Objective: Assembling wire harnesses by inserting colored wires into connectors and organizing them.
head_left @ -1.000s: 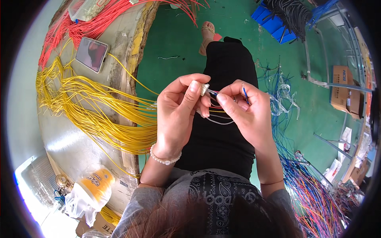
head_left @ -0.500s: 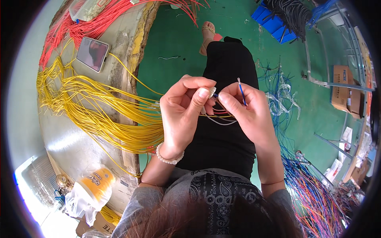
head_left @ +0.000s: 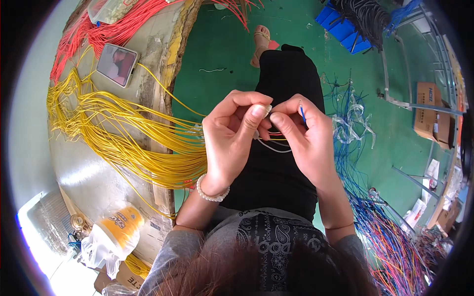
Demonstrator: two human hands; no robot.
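Above my lap, my left hand pinches a small white connector between thumb and forefinger. Close against it, my right hand is closed on a blue wire, whose tip with a small metal end sticks up past the forefinger. The fingertips of both hands nearly meet at the connector. Below them, several thin wires, among them white, red and yellow, run between the hands. How far the blue wire reaches into the connector is hidden by my fingers.
Left, a worktable bears a thick bundle of yellow wires, red wires, a phone and a bagged cup. Right, many coloured wires hang by a metal frame. Farther off are a blue bin and a cardboard box.
My right hand has shifted slightly up and left, closer to the connector. Less of the blue wire shows between the hands. The left hand keeps its pinch.
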